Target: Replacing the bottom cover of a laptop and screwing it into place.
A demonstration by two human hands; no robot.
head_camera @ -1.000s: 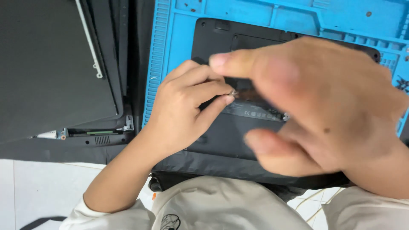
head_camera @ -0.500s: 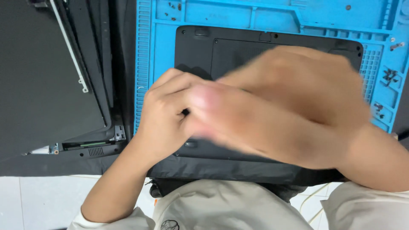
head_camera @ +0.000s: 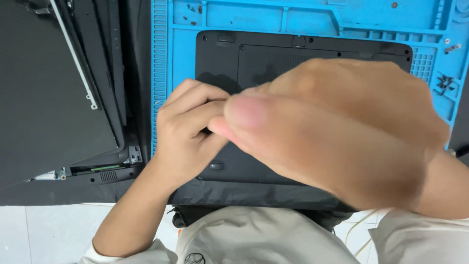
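**Inspector:** Blue silicone repair mat (head_camera: 178,58) covered the desk, with a black laptop base (head_camera: 273,54) lying underside up on it, near the person's body. Stripped dark panels (head_camera: 49,98) sat to the left, off the mat.

**Clerk:** And the hands?

**Inspector:** The left hand (head_camera: 188,134) rested on the laptop base, fingers curled together at its left-centre. Whether they pinched anything, I could not tell. The right hand (head_camera: 337,132) was raised close to the camera, blurred, fingers loosely together, nothing visibly held.

**Clerk:** What differed from a second before?

**Inspector:** The view had shifted, so more of the laptop's far edge showed. The right hand had swung leftward until its fingertips overlapped the left hand's. The left hand had kept its place on the base.

**Clerk:** Your reading?

**Inspector:** Both hands converged on one spot of the cover; work there appeared ongoing. Loose screws (head_camera: 447,83) lay in the mat's right-hand trays.
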